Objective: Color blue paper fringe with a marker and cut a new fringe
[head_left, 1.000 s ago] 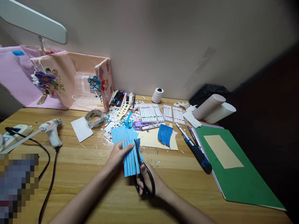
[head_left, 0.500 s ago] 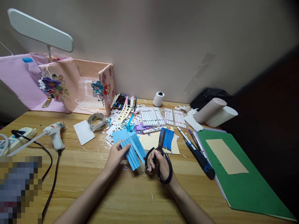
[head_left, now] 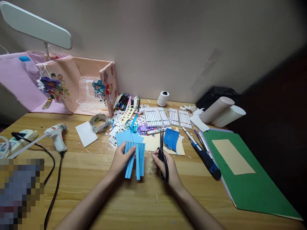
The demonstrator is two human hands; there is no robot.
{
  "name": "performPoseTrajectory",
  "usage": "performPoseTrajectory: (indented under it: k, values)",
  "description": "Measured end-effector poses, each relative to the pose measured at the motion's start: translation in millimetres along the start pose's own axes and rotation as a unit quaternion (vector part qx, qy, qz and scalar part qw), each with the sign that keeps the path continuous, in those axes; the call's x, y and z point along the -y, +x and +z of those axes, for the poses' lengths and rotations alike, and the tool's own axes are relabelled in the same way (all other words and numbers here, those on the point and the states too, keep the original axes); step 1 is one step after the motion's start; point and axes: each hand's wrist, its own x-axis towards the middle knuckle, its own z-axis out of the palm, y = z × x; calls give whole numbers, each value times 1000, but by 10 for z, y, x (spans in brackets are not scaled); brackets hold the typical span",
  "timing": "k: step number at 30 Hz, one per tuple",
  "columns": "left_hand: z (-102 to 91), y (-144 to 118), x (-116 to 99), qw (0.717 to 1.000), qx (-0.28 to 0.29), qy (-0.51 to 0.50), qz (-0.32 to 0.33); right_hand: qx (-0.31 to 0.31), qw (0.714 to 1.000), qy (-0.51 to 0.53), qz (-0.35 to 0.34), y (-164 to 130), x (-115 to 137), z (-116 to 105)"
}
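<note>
Blue paper: a fringed sheet (head_left: 134, 158) sits at centre frame, just above the wooden desk (head_left: 96, 179); its cut strips hang toward the viewer, so they look free to swing apart.
Left hand (head_left: 121, 159): fingers curled, pinching the paper's left side, seemingly to steady it.
Right hand (head_left: 166, 167): wrapped through the handles of black scissors (head_left: 163, 156), blades together, tip pointing up-frame, just right of the paper and not touching it.
Desk: paper scraps (head_left: 124, 123) and marker rows (head_left: 165, 116) mid-frame, glue gun (head_left: 56, 135) at left, green folder (head_left: 242, 175) at right.
Room: plain wall, lamp head (head_left: 35, 27) at upper left.
</note>
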Motion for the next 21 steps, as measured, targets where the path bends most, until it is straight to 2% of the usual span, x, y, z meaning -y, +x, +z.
performPoseTrajectory:
  k: [2, 7, 10, 15, 21]
  values:
    - [12, -17, -10, 1000, 14, -12, -10, -3, 1000, -11, -11, 26, -19, -5]
    - [42, -45, -13, 999, 38, -25, -25, 102, 994, 41, 12, -2, -14, 26]
    - [54, -46, 5, 998, 42, -40, -38, 139, 989, 53, 22, -23, 22, 30]
    - [74, -28, 65, 993, 58, -77, -68, 113, 992, 57, 17, -4, 51, -15]
    - [118, -52, 136, 970, 189, -60, -140, 78, 994, 70, 0, 69, -13, -79]
